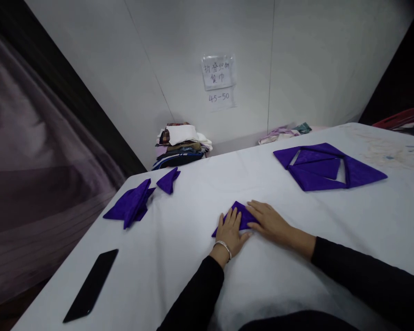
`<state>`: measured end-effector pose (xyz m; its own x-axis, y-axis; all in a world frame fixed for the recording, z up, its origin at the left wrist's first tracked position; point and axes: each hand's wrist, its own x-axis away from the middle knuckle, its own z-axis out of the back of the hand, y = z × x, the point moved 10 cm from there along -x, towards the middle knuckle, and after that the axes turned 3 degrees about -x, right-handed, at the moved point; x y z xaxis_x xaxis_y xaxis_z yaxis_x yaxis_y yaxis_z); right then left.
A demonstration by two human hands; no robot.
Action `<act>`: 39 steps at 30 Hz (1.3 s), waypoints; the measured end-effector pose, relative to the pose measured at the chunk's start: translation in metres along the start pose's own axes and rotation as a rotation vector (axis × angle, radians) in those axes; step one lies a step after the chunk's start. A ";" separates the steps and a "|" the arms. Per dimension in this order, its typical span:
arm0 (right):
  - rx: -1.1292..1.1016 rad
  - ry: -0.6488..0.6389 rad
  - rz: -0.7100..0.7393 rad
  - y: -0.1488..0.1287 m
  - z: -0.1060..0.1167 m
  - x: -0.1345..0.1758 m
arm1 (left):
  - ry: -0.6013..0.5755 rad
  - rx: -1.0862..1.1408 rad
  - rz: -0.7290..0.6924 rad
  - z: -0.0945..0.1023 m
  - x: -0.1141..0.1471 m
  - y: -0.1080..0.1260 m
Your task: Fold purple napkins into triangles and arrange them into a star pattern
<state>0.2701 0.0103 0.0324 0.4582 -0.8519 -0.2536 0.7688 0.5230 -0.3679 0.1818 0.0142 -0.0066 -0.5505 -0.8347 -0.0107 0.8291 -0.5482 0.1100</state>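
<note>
A small folded purple napkin (240, 212) lies on the white tablecloth (193, 220) in front of me. My left hand (230, 231) rests flat on its left part, fingers spread, a bracelet on the wrist. My right hand (271, 220) lies flat on its right part, fingers pointing left. Both hands press the cloth down; most of it is hidden under them. Neither hand grips it.
Several folded purple napkins (326, 166) lie in a row at the far right. Two more folded purple napkins (133, 204) (168, 180) sit at the far left. A black phone (91, 285) lies near the left edge. A pile of folded cloths (181, 145) stands by the wall.
</note>
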 end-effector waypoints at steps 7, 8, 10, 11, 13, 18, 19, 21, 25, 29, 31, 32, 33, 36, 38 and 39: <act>-0.092 -0.212 0.199 -0.036 -0.045 -0.018 | -0.051 -0.053 -0.024 -0.013 0.001 -0.005; -0.092 -0.216 0.179 -0.031 -0.047 -0.018 | -0.051 -0.064 -0.017 -0.013 0.000 -0.006; -0.086 -0.218 0.146 -0.018 -0.048 -0.013 | -0.045 -0.079 -0.012 -0.014 -0.001 -0.006; -0.082 -0.217 0.137 -0.013 -0.047 -0.009 | -0.041 -0.082 -0.014 -0.013 -0.002 -0.006; -0.076 -0.216 0.132 -0.003 -0.045 0.000 | -0.036 -0.081 -0.014 -0.012 -0.002 -0.005; -0.087 -0.216 0.119 0.017 -0.036 0.021 | -0.028 -0.035 0.006 -0.007 -0.001 -0.004; -0.090 -0.218 0.115 0.021 -0.034 0.024 | -0.023 -0.024 0.006 -0.006 -0.001 -0.004; -0.095 -0.224 0.113 0.025 -0.032 0.029 | -0.016 -0.008 0.003 -0.004 -0.001 -0.003; -0.117 -0.230 0.111 0.028 -0.031 0.033 | -0.041 -0.005 0.038 -0.002 0.007 -0.013; -0.146 -0.228 0.085 0.029 -0.030 0.032 | -0.086 -0.025 0.158 -0.003 0.036 -0.047; -0.151 -0.239 0.073 0.028 -0.029 0.031 | -0.105 -0.040 0.213 -0.006 0.053 -0.067; -0.154 -0.243 0.069 0.027 -0.028 0.031 | -0.114 -0.053 0.246 -0.007 0.060 -0.078; -0.158 -0.247 0.069 0.026 -0.026 0.031 | -0.123 -0.067 0.276 -0.008 0.064 -0.088; -0.172 -0.242 0.082 0.021 -0.020 0.029 | -0.114 -0.079 0.411 -0.003 0.062 -0.107; -0.177 -0.237 0.089 0.019 -0.017 0.028 | -0.046 -0.088 0.402 0.009 0.045 -0.094; -0.177 -0.233 0.090 0.018 -0.016 0.028 | -0.014 -0.093 0.352 0.015 0.033 -0.079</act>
<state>0.2895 -0.0036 0.0042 0.6268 -0.7743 -0.0874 0.6400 0.5756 -0.5090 0.0966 0.0311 -0.0010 -0.2306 -0.9727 0.0256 0.9730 -0.2303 0.0133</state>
